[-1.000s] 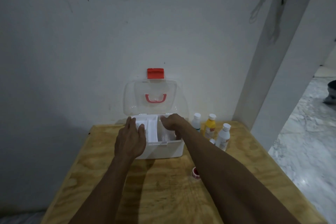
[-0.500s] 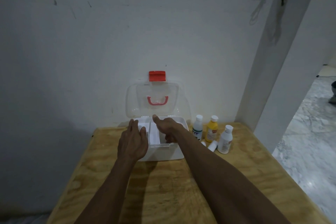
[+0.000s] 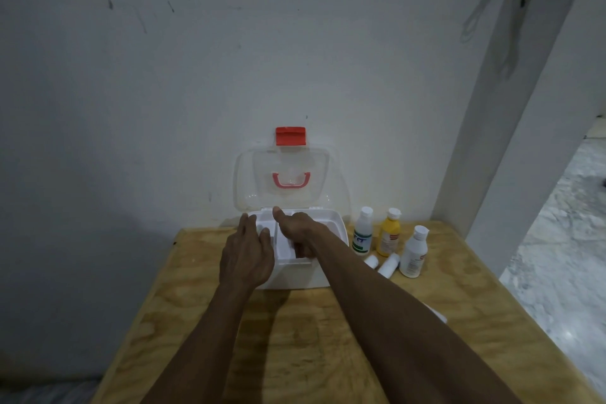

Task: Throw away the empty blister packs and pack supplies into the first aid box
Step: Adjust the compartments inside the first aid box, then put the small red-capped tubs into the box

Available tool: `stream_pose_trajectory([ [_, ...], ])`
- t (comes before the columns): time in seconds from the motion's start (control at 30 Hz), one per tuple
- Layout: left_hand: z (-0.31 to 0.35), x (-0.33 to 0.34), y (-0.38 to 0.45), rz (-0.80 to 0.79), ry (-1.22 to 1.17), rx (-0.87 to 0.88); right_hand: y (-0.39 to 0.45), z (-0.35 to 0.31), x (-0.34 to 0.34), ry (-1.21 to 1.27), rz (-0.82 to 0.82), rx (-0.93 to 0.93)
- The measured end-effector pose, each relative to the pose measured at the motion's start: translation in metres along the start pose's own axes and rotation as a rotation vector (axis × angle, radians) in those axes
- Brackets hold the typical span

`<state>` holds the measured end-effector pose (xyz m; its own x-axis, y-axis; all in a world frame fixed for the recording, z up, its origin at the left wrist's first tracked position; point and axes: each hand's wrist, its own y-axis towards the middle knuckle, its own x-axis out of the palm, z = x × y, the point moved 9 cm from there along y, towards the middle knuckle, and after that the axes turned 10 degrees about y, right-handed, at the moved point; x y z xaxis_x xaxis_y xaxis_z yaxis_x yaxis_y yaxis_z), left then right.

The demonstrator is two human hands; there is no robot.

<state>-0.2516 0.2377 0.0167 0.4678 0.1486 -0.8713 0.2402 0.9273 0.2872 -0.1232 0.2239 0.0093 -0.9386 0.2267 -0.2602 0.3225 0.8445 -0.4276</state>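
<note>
The white first aid box [image 3: 305, 275] stands open at the back of the wooden table [image 3: 295, 338]. Its clear lid [image 3: 285, 174], with a red latch [image 3: 290, 135], leans on the wall. My left hand [image 3: 247, 256] lies flat on the box's left side, fingers slightly apart and holding nothing. My right hand [image 3: 296, 228] reaches into the middle of the box with the thumb up. Its fingers curl down into the inner tray and are hidden. To the right of the box stand a clear bottle [image 3: 362, 234], a yellow bottle [image 3: 389, 236] and a white bottle [image 3: 414, 254].
Two small white rolls [image 3: 388, 266] lie in front of the bottles. A white object [image 3: 437, 313] shows partly behind my right forearm. The wall is directly behind the box, a pillar stands at the back right, and the table drops off to a marble floor on the right.
My right hand has slid from the box's right compartment leftward to its middle, thumb now raised. My left hand has stayed on the box's left side.
</note>
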Motion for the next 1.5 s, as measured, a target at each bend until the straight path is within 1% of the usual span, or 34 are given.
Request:
stream_pose_trajectory([
  [0.5, 0.003, -0.003, -0.001, 0.008, 0.005, 0.015, -0.002, 0.000, -0.006, -0.003, -0.011, -0.013],
  [0.57, 0.002, -0.004, 0.001, 0.014, 0.008, 0.028, -0.007, -0.004, -0.016, -0.066, 0.003, -0.056],
  [0.67, 0.000, -0.002, 0.001, 0.004, 0.025, 0.027, -0.021, -0.015, -0.044, -0.176, 0.066, -0.172],
  [0.8, -0.001, 0.000, 0.003, -0.012, 0.037, 0.010, -0.052, -0.020, -0.090, -0.187, 0.125, -0.318],
  [0.87, 0.000, -0.001, 0.003, -0.009, 0.046, 0.010, -0.072, -0.016, -0.112, -0.192, 0.155, -0.378],
  [0.97, 0.004, -0.006, 0.000, 0.003, 0.049, 0.017, -0.095, -0.002, -0.141, -0.285, 0.221, -0.452],
  [1.03, 0.006, -0.011, -0.004, 0.001, 0.111, -0.031, -0.107, 0.013, -0.156, -0.349, 0.266, -0.486],
  [1.07, 0.008, -0.018, -0.007, 0.036, 0.151, -0.051, -0.113, 0.022, -0.163, -0.367, 0.285, -0.492],
  [1.13, 0.021, -0.039, -0.022, 0.205, 0.176, -0.030, -0.126, 0.042, -0.172, -0.400, 0.313, -0.509],
  [1.2, 0.048, -0.059, -0.050, 0.398, 0.095, 0.071, -0.137, 0.062, -0.176, -0.429, 0.332, -0.543],
  [1.23, 0.062, -0.061, -0.067, 0.446, 0.033, 0.126, -0.140, 0.073, -0.176, -0.438, 0.330, -0.555],
  [1.27, 0.076, -0.056, -0.084, 0.439, -0.023, 0.184, -0.143, 0.084, -0.174, -0.453, 0.325, -0.562],
  [1.3, 0.091, -0.047, -0.100, 0.388, -0.070, 0.242, -0.144, 0.094, -0.171, -0.474, 0.316, -0.566],
  [1.37, 0.116, -0.014, -0.128, 0.186, -0.107, 0.336, -0.144, 0.113, -0.164, -0.522, 0.307, -0.569],
  [1.43, 0.130, 0.024, -0.150, -0.012, -0.096, 0.371, -0.144, 0.126, -0.158, -0.591, 0.318, -0.569],
  [1.5, 0.134, 0.050, -0.159, -0.083, -0.076, 0.391, -0.147, 0.130, -0.154, -0.630, 0.340, -0.582],
])
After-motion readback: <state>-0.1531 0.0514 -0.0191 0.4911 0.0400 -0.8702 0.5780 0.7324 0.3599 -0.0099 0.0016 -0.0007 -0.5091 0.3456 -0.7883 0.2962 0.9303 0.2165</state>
